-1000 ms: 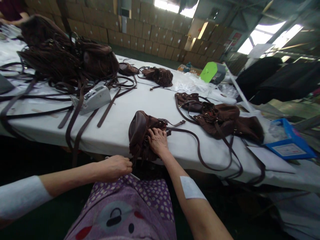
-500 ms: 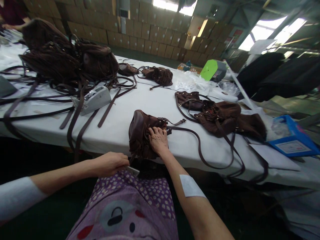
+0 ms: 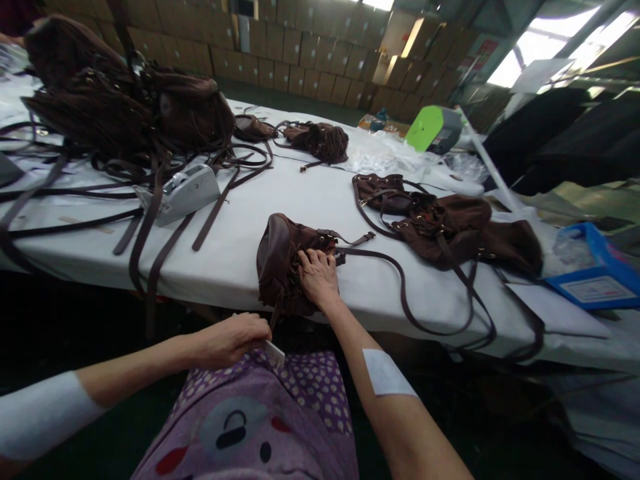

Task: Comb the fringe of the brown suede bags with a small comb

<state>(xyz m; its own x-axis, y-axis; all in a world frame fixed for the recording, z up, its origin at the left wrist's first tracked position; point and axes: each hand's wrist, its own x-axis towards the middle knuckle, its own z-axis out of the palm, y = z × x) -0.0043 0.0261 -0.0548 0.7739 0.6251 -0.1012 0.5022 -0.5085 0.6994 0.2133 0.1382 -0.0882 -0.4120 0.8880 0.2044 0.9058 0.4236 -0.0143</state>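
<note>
one brown bag (image 3: 280, 257) lying sideways, right hand (image 3: 317, 277) atop

One tape dispenser (image 3: 179, 193), one blue box (image 3: 595, 273), two hands (image 3: 320, 277)

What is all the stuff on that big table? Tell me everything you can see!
Fringed bag: one, dark brown, front edge of the table, under the right hand.
Small tool: one, whitish, in the left hand below the table edge; kind unclear.
Table: one, covered in white.
Bags on the right: a brown heap, count unclear, straps trailing off the edge.
Bag pile: brown, far left, with loose straps.
Small bags: two, brown, far middle.
Tape dispenser: one, grey, left of centre.
Green-lidded box: one, far right.
Blue box: one, right edge.
Cardboard cartons: many, tan, stacked behind.
Apron: purple, dotted.
Left hand: closed on the tool.
Right hand: pressing on the fringed bag.
</note>
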